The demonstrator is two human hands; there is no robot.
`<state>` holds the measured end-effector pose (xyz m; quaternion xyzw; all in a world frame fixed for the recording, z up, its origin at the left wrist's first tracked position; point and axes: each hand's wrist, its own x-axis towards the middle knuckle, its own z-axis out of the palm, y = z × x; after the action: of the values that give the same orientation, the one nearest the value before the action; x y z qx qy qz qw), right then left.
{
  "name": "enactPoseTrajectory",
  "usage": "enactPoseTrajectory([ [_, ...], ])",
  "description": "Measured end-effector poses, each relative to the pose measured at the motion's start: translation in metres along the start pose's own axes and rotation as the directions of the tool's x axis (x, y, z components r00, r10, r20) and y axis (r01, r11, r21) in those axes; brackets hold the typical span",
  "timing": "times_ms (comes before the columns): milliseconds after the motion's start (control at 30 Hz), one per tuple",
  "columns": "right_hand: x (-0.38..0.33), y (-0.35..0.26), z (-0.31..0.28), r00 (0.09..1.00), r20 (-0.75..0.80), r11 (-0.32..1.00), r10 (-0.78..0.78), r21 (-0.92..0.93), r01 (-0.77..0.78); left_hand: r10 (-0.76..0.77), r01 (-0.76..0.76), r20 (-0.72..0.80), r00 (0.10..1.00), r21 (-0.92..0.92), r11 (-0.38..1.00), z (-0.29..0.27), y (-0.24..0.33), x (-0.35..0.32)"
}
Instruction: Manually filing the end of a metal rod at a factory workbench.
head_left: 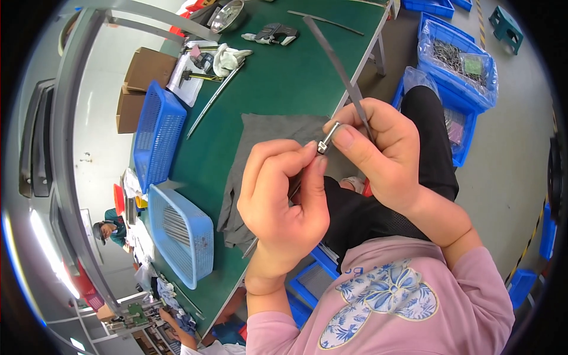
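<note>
In front of my lap, a small shiny metal pin with a wider block-like end (323,145) is held between both hands. My left hand (284,201) is closed, pinching the wider end between thumb and fingertips. The other end lies between the thumb and index finger of my right hand (384,157). A long, thin, dark flat strip like a file (338,66) also runs through my right hand, its free end pointing up over the table edge; the held end is hidden by the fingers. Beneath my hands a grey cloth (251,148) covers part of the green table (284,77).
On the table are two blue baskets (158,142) (204,260), a metal rod (213,100), white gloves (228,59), a micrometer (275,34) and another thin strip (325,22). Blue bins (488,89) with metal parts stand on the floor to the right. Another person (109,229) is beyond the table.
</note>
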<state>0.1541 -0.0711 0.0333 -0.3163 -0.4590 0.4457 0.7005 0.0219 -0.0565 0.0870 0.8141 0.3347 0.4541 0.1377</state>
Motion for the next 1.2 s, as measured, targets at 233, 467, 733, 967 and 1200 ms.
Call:
enactPoseTrajectory([
  [233,-0.015,0.026,-0.036,0.987,-0.096,0.977,0.132,-0.154,-0.146,-0.104,0.093,0.119,0.987,0.089,0.992,0.01,-0.06,-0.013],
  [467,-0.045,0.051,-0.037,0.972,-0.081,0.873,0.222,-0.428,-0.235,-0.015,-0.026,0.172,0.985,0.236,0.971,0.034,-0.095,-0.032],
  [733,-0.043,0.068,-0.027,0.939,0.002,0.861,0.343,-0.401,-0.313,-0.018,-0.005,0.159,0.987,0.141,0.99,0.034,-0.093,-0.035],
  [967,-0.036,0.069,-0.023,0.949,0.037,0.892,0.313,-0.353,-0.281,-0.028,0.01,0.151,0.988,0.12,0.993,0.035,-0.092,-0.036],
  [1200,-0.031,0.069,-0.021,0.941,0.028,0.871,0.337,-0.389,-0.3,-0.026,0.008,0.15,0.988,0.118,0.993,0.037,-0.092,-0.035],
])
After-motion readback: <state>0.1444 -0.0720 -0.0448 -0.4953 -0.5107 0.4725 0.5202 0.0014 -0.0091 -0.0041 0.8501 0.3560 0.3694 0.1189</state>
